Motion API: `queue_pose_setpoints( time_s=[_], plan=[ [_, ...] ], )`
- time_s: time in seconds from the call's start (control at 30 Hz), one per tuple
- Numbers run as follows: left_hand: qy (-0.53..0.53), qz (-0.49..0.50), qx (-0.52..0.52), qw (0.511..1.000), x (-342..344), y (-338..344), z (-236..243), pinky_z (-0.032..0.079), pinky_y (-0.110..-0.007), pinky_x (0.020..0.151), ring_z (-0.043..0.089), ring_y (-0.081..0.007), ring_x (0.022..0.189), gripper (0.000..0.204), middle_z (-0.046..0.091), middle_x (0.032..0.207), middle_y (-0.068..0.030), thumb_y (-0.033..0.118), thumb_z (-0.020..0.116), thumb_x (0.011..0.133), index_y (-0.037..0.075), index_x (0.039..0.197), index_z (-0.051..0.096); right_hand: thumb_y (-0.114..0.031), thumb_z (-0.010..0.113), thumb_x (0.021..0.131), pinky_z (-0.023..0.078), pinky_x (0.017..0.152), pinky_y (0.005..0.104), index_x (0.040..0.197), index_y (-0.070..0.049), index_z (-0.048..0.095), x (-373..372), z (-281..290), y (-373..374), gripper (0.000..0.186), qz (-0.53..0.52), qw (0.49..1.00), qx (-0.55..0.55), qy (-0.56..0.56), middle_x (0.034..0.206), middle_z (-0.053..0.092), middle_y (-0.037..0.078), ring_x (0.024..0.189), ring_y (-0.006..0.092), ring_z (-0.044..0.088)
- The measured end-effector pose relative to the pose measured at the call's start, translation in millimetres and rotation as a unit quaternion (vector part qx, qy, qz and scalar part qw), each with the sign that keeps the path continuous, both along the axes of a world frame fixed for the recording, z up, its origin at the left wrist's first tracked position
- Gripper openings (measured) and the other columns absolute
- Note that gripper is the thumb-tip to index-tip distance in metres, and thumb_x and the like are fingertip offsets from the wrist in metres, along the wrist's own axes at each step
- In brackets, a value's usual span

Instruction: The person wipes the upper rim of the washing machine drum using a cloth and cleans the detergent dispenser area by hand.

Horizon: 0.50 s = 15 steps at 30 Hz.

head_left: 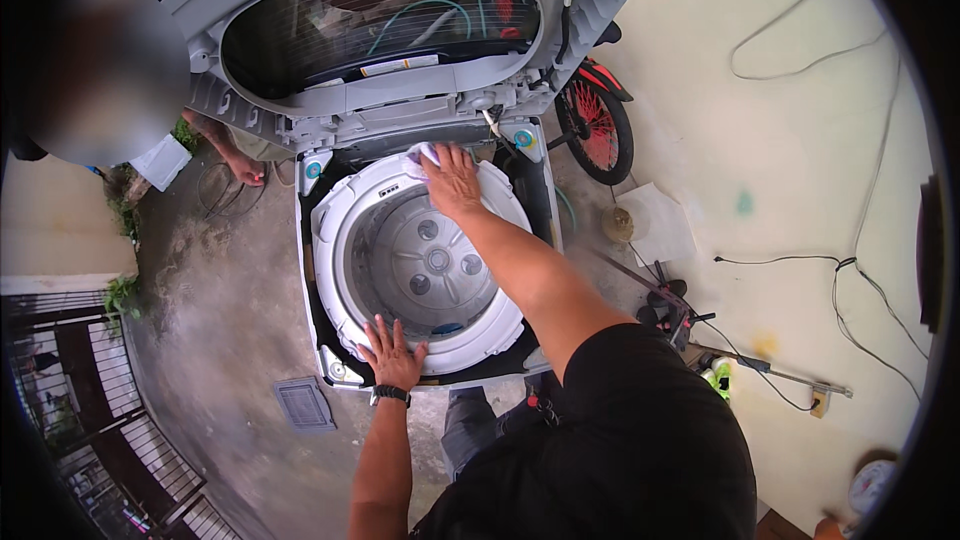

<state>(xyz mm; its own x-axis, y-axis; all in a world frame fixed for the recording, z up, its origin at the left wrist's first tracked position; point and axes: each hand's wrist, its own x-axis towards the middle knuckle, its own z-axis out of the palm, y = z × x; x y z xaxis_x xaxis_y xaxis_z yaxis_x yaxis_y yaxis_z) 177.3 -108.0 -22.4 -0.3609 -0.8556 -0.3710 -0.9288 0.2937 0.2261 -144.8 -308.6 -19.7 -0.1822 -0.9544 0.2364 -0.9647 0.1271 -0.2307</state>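
Observation:
Below me stands a top-loading washing machine with its grey top cover (380, 100) tilted up and back. Inside the cabinet, the white tub ring (335, 240) surrounds a grey drum (437, 260) with round openings in its base. My right hand (452, 180) presses a pale cloth (422, 158) onto the far part of the ring, fingers closed over it. With fingers spread, my left hand (393, 355) rests flat on the near left part of the ring. It holds nothing and wears a dark wristband.
A bicycle wheel (600, 130) with red spokes stands right of the machine. Cables (845, 262) run along the pale wall. On the left, another person's hand (247, 168) reaches near the ground. A grey grate (304, 405) lies on the concrete, and a barred gate (110, 390) is farther left.

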Motion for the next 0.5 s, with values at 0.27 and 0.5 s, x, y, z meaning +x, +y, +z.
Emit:
queue_pose_setpoints(
  time_s=[0.27,0.5],
  plan=[
    [-0.010,-0.016,0.029,0.999,-5,4,5,0.000,-0.074,0.115,-0.002,-0.0420,0.155,0.083,0.006,0.169,-0.0172,0.061,0.056,0.091,0.011,0.154,0.039,-0.006,0.067,0.081,0.035,0.108,0.0521,0.121,0.001,0.061,-30,32,166,0.041,-0.165,0.985,0.042,-0.027,0.147,0.039,0.019,0.128,0.0437,0.042],
    [-0.009,-0.010,0.040,0.999,-5,4,1,0.000,-0.080,0.110,-0.008,-0.0472,0.153,0.073,0.003,0.168,-0.0208,0.060,0.049,0.095,0.017,0.154,0.041,-0.014,0.062,0.085,0.039,0.093,0.0472,0.102,-0.008,0.071,-3,25,22,0.019,-0.109,0.994,0.015,0.009,0.118,0.053,0.014,0.110,0.0361,0.048]
  ],
)
